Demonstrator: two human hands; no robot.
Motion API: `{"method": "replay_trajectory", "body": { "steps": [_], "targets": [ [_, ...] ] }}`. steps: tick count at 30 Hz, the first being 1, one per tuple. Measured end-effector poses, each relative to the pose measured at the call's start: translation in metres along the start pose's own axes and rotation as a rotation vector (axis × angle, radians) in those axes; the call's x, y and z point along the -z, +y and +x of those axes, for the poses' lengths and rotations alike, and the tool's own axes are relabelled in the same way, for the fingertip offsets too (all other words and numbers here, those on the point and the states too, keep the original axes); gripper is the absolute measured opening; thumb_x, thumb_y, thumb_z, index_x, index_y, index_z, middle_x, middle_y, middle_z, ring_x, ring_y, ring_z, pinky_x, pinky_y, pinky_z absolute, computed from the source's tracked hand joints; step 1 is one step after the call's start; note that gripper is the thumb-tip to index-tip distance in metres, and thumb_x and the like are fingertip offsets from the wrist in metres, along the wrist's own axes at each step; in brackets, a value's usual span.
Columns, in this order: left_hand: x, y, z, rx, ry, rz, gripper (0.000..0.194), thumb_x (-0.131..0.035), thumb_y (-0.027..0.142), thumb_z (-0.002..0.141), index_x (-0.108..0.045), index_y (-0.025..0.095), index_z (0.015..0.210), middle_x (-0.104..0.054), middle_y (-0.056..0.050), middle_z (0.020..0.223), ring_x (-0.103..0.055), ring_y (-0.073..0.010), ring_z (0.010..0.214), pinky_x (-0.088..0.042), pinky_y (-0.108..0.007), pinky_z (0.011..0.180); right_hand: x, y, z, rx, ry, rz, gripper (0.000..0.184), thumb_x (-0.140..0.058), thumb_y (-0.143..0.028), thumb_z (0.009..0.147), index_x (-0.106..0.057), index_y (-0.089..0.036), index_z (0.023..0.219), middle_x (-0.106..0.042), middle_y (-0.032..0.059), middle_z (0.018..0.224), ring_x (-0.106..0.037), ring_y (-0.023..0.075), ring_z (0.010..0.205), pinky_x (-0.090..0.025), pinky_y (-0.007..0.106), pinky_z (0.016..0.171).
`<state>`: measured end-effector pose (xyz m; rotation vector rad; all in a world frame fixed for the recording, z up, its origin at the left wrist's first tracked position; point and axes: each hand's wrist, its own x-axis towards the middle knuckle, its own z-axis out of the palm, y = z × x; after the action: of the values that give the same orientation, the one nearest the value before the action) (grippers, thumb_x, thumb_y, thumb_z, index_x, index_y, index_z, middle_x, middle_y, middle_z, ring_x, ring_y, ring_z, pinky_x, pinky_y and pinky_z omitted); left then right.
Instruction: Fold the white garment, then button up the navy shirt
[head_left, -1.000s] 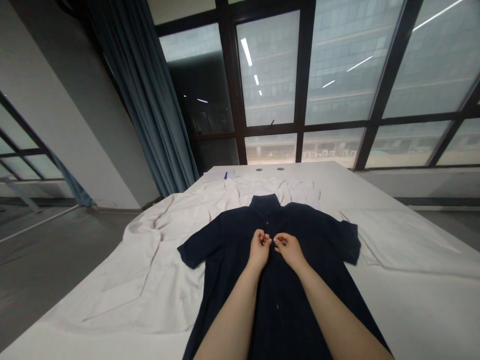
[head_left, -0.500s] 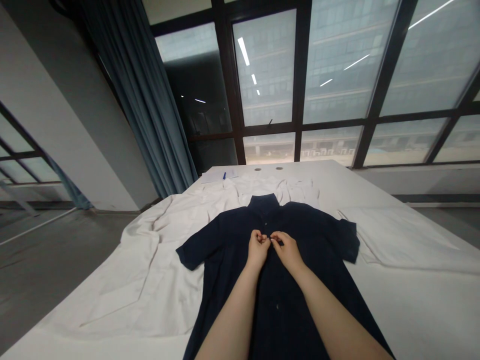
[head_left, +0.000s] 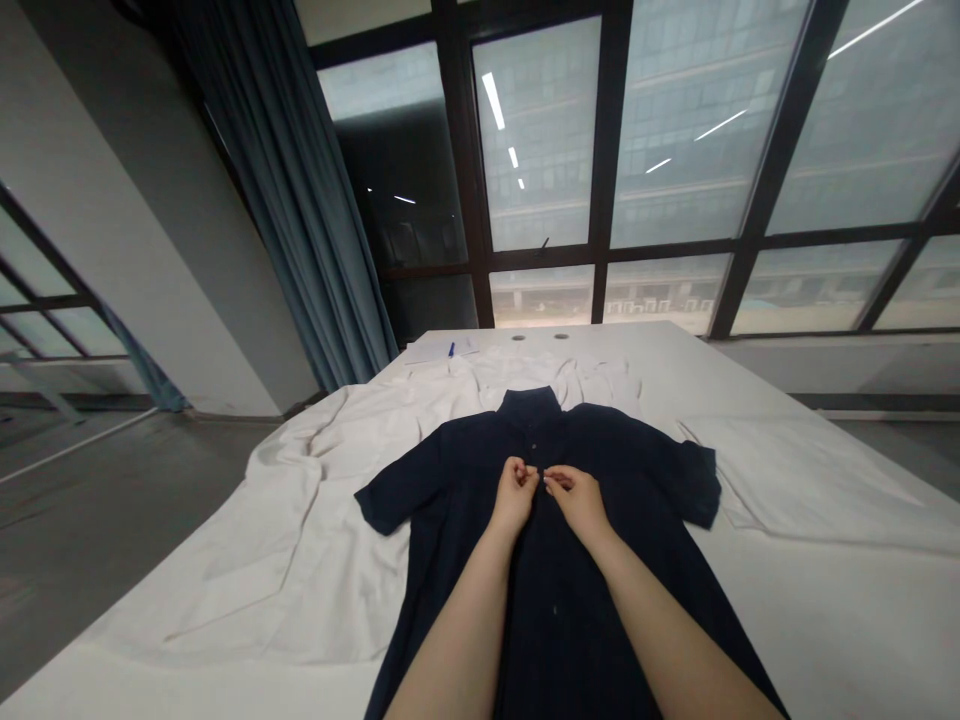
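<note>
A dark navy short-sleeved shirt (head_left: 465, 510) lies front side up, its collar pointing away from me and its sleeves spread. Both hands meet at the front placket, a little below the collar. My left hand (head_left: 517, 490) is closed in a pinch on the shirt's front edge. Beside it, my right hand (head_left: 576, 500) pinches the placket from the other side, fingertips almost touching the left ones. Whatever small part sits between the fingertips is too small to make out. One button (head_left: 533, 446) shows above the hands, and another lower down between the forearms.
White garments (head_left: 360, 560) lie rumpled to the left and behind the shirt, and a folded white cloth (head_left: 817, 485) lies at right. A blue pen (head_left: 451, 349) rests on paper at the far end of the white table (head_left: 847, 620). Windows and a blue curtain (head_left: 300, 200) stand beyond.
My fingertips have parted slightly at the placket, the right hand shifting a little to the right. The view has tilted very slightly; the shirt lies as before.
</note>
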<state>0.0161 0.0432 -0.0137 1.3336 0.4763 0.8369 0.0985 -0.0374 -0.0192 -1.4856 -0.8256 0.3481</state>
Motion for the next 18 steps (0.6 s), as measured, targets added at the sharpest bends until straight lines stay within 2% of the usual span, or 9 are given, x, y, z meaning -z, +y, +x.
{"method": "replay_trajectory", "body": {
  "steps": [5, 9, 13, 18],
  "targets": [
    [-0.0004, -0.0011, 0.0003, 0.063, 0.048, 0.141, 0.029, -0.065, 0.024, 0.057, -0.047, 0.017, 0.079, -0.056, 0.003, 0.063, -0.052, -0.0081, 0.054, -0.039, -0.021, 0.057, 0.0018, 0.0071, 0.0052, -0.088, -0.008, 0.065, 0.016, -0.055, -0.025, 0.061, -0.062, -0.013, 0.07, -0.065, 0.0064, 0.063, -0.062, 0.0187, 0.06, -0.051, 0.032, 0.059],
    [0.0017, 0.0004, 0.0003, 0.015, 0.018, 0.404, 0.015, -0.063, 0.027, 0.059, -0.056, 0.015, 0.064, -0.054, 0.001, 0.056, -0.05, -0.0105, 0.053, -0.038, -0.022, 0.054, 0.0018, 0.0104, 0.0061, -0.109, -0.015, 0.08, 0.016, -0.056, -0.023, 0.059, -0.061, -0.013, 0.07, -0.065, 0.0064, 0.065, -0.062, 0.0188, 0.062, -0.051, 0.031, 0.061],
    [0.0032, 0.0006, 0.0022, -0.082, 0.018, 0.603, 0.006, -0.057, 0.018, 0.064, -0.056, 0.015, 0.059, -0.052, 0.001, 0.058, -0.048, -0.0114, 0.057, -0.037, -0.023, 0.057, 0.0016, 0.0088, 0.0056, -0.123, -0.019, 0.088, 0.018, -0.056, -0.027, 0.06, -0.061, -0.013, 0.069, -0.065, 0.0069, 0.065, -0.062, 0.019, 0.062, -0.051, 0.031, 0.061],
    [0.0001, 0.0017, 0.0013, -0.116, 0.03, 0.629, 0.007, -0.051, 0.009, 0.065, -0.053, 0.015, 0.061, -0.05, 0.001, 0.065, -0.047, -0.0113, 0.064, -0.036, -0.023, 0.064, 0.0015, 0.0044, 0.0038, -0.116, -0.032, 0.053, 0.018, -0.057, -0.029, 0.06, -0.06, -0.013, 0.069, -0.065, 0.0066, 0.065, -0.062, 0.0192, 0.063, -0.05, 0.03, 0.062]
  ]
}}
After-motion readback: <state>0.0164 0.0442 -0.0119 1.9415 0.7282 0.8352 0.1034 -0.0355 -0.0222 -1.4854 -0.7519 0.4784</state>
